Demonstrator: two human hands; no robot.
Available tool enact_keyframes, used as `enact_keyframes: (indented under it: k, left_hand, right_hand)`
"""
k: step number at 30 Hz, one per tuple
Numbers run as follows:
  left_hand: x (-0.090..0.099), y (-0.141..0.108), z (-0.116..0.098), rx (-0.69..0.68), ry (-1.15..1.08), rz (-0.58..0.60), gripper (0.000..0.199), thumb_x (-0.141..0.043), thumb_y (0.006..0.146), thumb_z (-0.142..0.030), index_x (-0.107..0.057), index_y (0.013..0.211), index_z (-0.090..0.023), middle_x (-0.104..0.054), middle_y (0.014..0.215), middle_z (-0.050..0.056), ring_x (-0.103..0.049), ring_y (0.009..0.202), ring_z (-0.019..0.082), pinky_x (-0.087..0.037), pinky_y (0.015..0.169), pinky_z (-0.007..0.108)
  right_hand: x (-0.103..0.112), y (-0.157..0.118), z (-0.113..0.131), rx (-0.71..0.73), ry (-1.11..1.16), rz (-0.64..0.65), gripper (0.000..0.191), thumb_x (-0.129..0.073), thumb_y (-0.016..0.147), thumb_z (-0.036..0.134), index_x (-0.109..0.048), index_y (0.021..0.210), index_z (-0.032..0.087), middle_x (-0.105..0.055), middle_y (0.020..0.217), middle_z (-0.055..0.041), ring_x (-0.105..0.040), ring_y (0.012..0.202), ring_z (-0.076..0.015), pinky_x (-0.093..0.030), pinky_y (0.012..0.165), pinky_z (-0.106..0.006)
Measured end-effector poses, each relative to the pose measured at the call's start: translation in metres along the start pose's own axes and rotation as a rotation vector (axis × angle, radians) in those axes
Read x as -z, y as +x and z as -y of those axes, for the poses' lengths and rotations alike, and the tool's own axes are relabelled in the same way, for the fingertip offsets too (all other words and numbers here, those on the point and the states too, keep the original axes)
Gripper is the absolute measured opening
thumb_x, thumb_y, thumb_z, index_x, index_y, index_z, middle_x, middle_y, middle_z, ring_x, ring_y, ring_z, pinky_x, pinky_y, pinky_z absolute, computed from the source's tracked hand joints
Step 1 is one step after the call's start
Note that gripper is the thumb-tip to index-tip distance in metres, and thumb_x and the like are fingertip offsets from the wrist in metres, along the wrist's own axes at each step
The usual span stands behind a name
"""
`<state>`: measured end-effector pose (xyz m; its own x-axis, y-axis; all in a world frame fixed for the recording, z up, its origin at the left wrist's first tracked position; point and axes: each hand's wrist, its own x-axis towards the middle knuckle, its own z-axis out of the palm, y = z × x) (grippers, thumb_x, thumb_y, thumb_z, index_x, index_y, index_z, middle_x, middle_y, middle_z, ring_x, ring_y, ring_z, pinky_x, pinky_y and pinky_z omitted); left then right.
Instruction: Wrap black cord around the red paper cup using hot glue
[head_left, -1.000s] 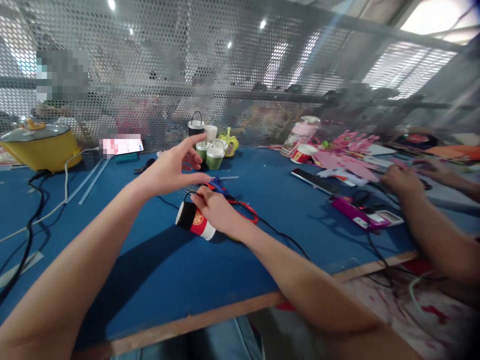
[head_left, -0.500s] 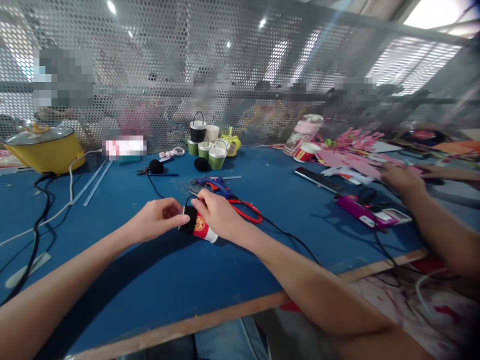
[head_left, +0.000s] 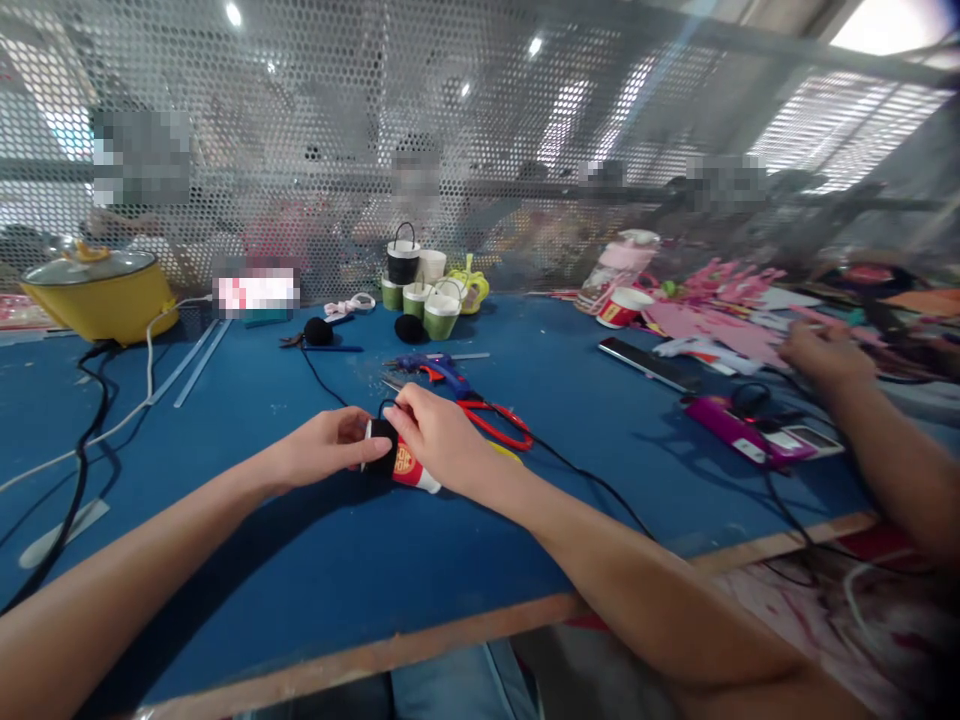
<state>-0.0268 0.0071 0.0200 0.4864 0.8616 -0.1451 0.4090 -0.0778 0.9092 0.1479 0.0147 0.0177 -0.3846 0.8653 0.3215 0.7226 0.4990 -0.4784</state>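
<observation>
A small red-and-white paper cup with a gold print and a black band round its rim end lies tilted just over the blue table. My left hand is closed on the banded end, thumb on the black and fingers behind. From the far side my right hand holds the cup's upper side, its fingertips at the black band. A thin black cord loops up beside those fingertips. Beyond the right hand lie a blue glue gun and a red looped handle, with a metal tip showing near the fingers.
Small green, white and black cups stand at the back. A yellow pot with cables is on the left. On the right are a phone, a purple device, pink pieces and another person's hand.
My left thumb and fingers have come further over the banded end of the cup. A yellow edge now shows beside my right wrist. The whole view has shifted slightly.
</observation>
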Motion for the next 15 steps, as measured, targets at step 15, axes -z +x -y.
enact_keyframes:
  k: [15]
  left_hand:
    - [-0.0019, 0.0017, 0.0041, -0.026, -0.153, -0.045, 0.049, -0.073, 0.062, -0.035, -0.043, 0.097, -0.018, -0.057, 0.091, 0.001, -0.059, 0.074, 0.015, -0.047, 0.065, 0.03]
  right_hand:
    - [0.0033, 0.0034, -0.0058, -0.017, 0.134, 0.081, 0.017, -0.041, 0.089, 0.029, -0.041, 0.075, 0.02, -0.053, 0.071, -0.0002, -0.049, 0.063, -0.0135, -0.034, 0.058, -0.027]
